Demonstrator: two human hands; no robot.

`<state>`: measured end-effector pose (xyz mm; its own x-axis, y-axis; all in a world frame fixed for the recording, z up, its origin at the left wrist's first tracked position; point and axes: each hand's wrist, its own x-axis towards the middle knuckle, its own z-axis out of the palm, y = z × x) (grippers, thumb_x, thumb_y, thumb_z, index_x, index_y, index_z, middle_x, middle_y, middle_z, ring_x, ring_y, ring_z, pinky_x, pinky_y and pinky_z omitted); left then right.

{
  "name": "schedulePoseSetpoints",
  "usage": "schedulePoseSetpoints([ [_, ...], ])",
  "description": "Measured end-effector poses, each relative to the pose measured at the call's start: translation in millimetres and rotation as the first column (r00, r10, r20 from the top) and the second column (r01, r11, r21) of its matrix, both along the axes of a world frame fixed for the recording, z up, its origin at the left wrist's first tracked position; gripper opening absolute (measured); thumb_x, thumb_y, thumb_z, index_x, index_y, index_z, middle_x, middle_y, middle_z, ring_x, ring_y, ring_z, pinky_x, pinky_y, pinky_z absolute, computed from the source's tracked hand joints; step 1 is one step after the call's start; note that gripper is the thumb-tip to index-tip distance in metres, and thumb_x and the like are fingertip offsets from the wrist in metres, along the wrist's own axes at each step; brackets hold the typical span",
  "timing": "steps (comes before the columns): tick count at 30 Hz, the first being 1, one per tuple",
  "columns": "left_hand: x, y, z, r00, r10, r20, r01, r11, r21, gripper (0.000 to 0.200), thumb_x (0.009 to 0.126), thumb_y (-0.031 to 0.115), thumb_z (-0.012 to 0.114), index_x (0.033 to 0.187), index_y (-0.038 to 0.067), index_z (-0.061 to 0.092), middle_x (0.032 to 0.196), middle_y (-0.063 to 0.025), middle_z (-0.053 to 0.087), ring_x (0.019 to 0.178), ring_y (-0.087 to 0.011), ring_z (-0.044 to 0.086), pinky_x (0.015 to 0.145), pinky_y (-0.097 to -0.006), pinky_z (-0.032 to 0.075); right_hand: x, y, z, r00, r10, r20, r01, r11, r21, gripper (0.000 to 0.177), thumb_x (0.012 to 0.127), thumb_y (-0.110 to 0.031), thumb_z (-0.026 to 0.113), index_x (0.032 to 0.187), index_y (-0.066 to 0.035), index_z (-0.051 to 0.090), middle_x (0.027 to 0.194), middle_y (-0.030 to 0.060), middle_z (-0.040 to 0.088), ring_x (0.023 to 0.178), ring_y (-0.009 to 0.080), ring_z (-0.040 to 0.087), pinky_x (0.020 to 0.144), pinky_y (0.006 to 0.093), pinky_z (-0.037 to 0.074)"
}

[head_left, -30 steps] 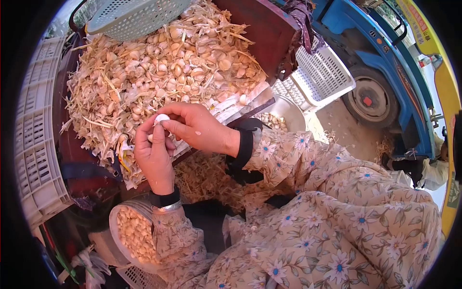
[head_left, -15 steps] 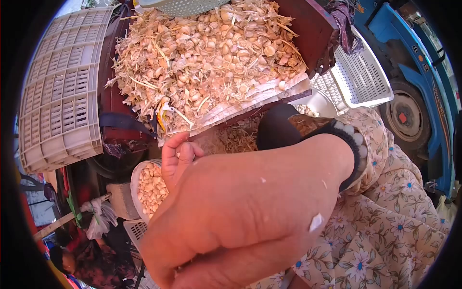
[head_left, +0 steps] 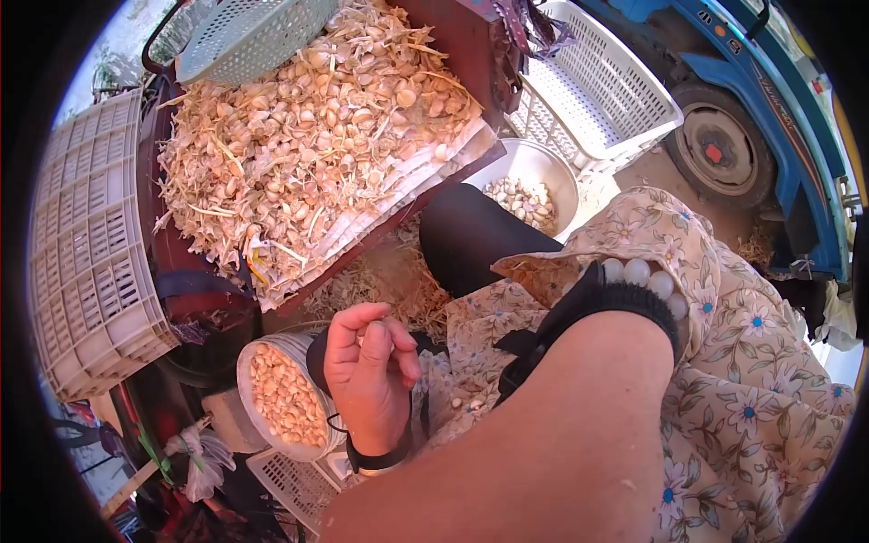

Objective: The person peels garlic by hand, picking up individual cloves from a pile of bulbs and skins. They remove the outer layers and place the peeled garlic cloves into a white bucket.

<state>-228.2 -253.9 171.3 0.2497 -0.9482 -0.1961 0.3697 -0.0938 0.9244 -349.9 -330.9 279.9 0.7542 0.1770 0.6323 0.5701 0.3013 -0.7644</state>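
Observation:
My left hand (head_left: 371, 380) is raised over my lap, its fingers curled in and the thumb bent against them. What they pinch, if anything, is too small to make out. Just left of it stands a white bucket (head_left: 246, 398) filled with peeled garlic cloves (head_left: 288, 394). From the right, my right forearm (head_left: 534, 407), with a black cuff and bead bracelet, crosses the lower view; the hand itself lies beyond the bottom edge. Ahead, unpeeled garlic cloves (head_left: 308, 136) and loose skins are heaped on a dark red stand.
A pale green basket (head_left: 262, 41) rests at the back of the heap. At the right are a metal bowl (head_left: 563, 181) with garlic and a white crate (head_left: 625, 77). A beige crate (head_left: 90, 262) stands left. A blue vehicle (head_left: 724, 54) is parked at far right.
My view has turned, bringing the bowl and my lap more into sight. My right hand has left the middle foreground, passing out at the bottom. My left hand stays curled, now more fully visible.

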Motion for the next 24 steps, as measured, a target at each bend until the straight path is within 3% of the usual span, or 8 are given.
schedulePoseSetpoints([
  [12,-14.7,-14.2,5.2,0.986,-0.073,-0.147,0.078,0.997,0.025,0.021,0.091,0.017,0.052,0.105,0.002,0.05,0.077,-0.0079,0.058,0.054,-0.0096,0.052,0.044,-0.0191,0.036,-25.7,-12.1,-10.0,0.981,-0.068,-0.18,0.101,0.978,0.181,0.019,0.088,-0.017,0.051,0.083,0.001,0.057,0.067,0.0061,0.057,0.059,0.0144,0.054,0.057,0.0283,0.044],
  [15,-11.8,-10.3,3.9,0.98,-0.005,-0.197,0.012,0.999,0.035,0.021,0.091,0.018,0.053,0.105,0.002,0.051,0.084,-0.008,0.059,0.06,-0.0101,0.054,0.047,-0.0189,0.038,-17.6,-26.0,-11.1,0.946,-0.162,-0.28,0.22,0.956,0.192,0.019,0.088,-0.016,0.05,0.082,0.001,0.057,0.067,0.0065,0.057,0.059,0.0149,0.054,0.058,0.029,0.044],
  [17,-13.8,-15.9,5.7,0.965,0.085,-0.249,-0.078,0.996,0.038,0.023,0.091,0.019,0.053,0.106,0.002,0.051,0.087,-0.0082,0.059,0.064,-0.0105,0.055,0.048,-0.019,0.038,-9.4,-39.9,-23.0,0.859,-0.282,-0.428,0.383,0.908,0.169,0.019,0.088,-0.016,0.05,0.082,0.001,0.056,0.067,0.0067,0.057,0.059,0.0153,0.054,0.059,0.0294,0.044],
  [19,-14.8,-18.4,9.1,0.937,0.178,-0.301,-0.171,0.984,0.048,0.024,0.091,0.02,0.053,0.107,0.002,0.051,0.091,-0.0084,0.059,0.067,-0.011,0.055,0.05,-0.019,0.039,0.5,-51.4,-54.1,0.714,-0.499,-0.491,0.609,0.789,0.083,0.019,0.085,-0.015,0.051,0.079,0.002,0.058,0.062,0.0086,0.058,0.055,0.0186,0.055,0.055,0.0314,0.044],
  [20,-12.4,-17.7,11.0,0.919,0.232,-0.318,-0.227,0.972,0.055,0.025,0.091,0.021,0.053,0.107,0.002,0.051,0.093,-0.0085,0.059,0.069,-0.0112,0.056,0.051,-0.019,0.04,3.6,-57.5,-74.7,0.657,-0.697,-0.289,0.689,0.71,-0.145,0.015,0.085,-0.015,0.055,0.087,0.0,0.057,0.068,0.0087,0.058,0.062,0.0212,0.057,0.058,0.0318,0.045],
  [21,-7.5,-14.0,7.1,0.93,0.145,-0.338,-0.157,0.987,-0.01,0.028,0.092,0.024,0.049,0.112,0.004,0.049,0.098,-0.0082,0.058,0.073,-0.0113,0.056,0.052,-0.02,0.041,6.0,-60.4,-91.6,0.582,-0.812,-0.038,0.761,0.56,-0.328,0.017,0.084,-0.015,0.059,0.094,-0.002,0.057,0.073,0.0087,0.059,0.068,0.0237,0.059,0.06,0.0323,0.045],
  [23,2.0,-8.2,-10.7,0.934,-0.041,-0.356,-0.017,0.988,-0.156,0.036,0.095,0.031,0.042,0.121,0.006,0.045,0.11,-0.0074,0.055,0.081,-0.0115,0.056,0.054,-0.0218,0.044,1.8,-56.9,-103.6,0.598,-0.797,-0.089,0.704,0.575,-0.417,0.018,0.08,-0.015,0.062,0.091,-0.002,0.056,0.074,0.0115,0.059,0.068,0.0281,0.059,0.058,0.0339,0.045],
  [24,0.8,-5.5,-14.0,0.939,0.02,-0.342,-0.051,0.995,-0.081,0.034,0.094,0.026,0.045,0.12,0.004,0.046,0.108,-0.0083,0.056,0.081,-0.0124,0.057,0.056,-0.0221,0.045,-1.9,-54.4,-106.2,0.597,-0.793,-0.12,0.677,0.578,-0.456,0.019,0.078,-0.016,0.063,0.089,-0.001,0.056,0.074,0.0129,0.059,0.068,0.0303,0.059,0.057,0.0346,0.045],
])
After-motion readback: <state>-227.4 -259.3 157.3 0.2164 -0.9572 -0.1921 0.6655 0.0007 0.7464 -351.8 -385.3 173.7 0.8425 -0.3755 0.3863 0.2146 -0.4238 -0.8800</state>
